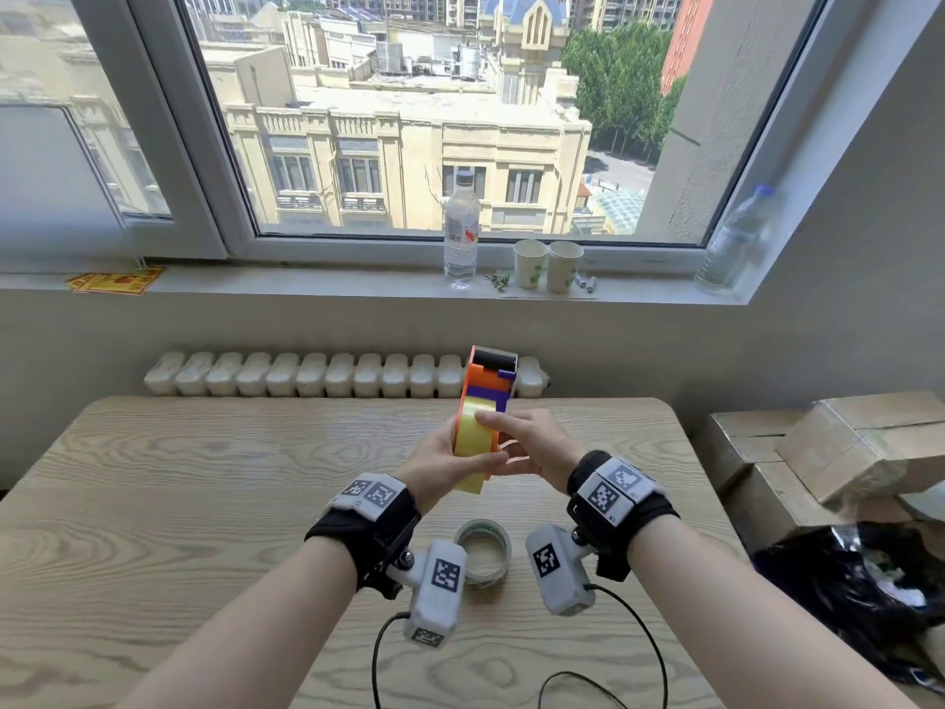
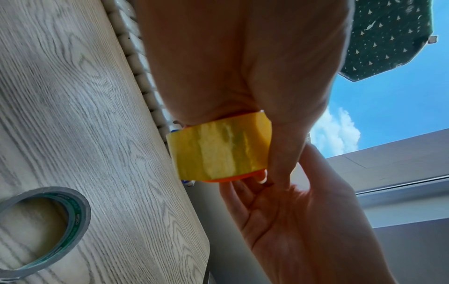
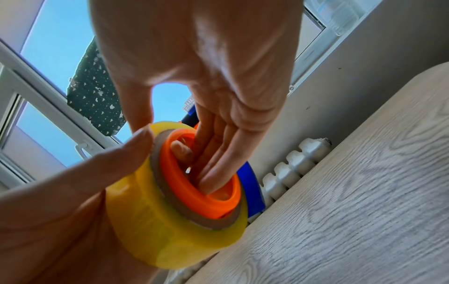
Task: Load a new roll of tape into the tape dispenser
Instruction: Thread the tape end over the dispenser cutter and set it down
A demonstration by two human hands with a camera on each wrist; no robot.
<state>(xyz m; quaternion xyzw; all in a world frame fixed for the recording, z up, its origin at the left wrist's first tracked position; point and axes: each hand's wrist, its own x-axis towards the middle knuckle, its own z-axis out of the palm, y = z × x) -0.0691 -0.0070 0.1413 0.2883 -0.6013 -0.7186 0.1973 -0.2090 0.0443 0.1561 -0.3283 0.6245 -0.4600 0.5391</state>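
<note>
An orange and purple tape dispenser [image 1: 483,376] is held upright above the wooden table [image 1: 204,504], its toothed cutter at the top. A yellow tape roll [image 1: 473,442] [image 2: 218,151] [image 3: 150,221] sits on its orange hub [image 3: 194,192]. My left hand [image 1: 440,463] grips the dispenser from the left, thumb lying across the roll's face. My right hand [image 1: 526,442] comes from the right. Its thumb rests on the roll's rim and its fingers [image 3: 213,173] reach inside the hub. In the left wrist view the right hand's palm [image 2: 291,211] is just beyond the roll.
A grey tape roll with green print [image 1: 483,555] [image 2: 43,230] lies flat on the table below my wrists. A radiator [image 1: 307,376] runs behind the table. A bottle [image 1: 462,232] and paper cups [image 1: 547,266] stand on the sill. Cardboard boxes [image 1: 844,452] and a black bag [image 1: 859,580] are at the right.
</note>
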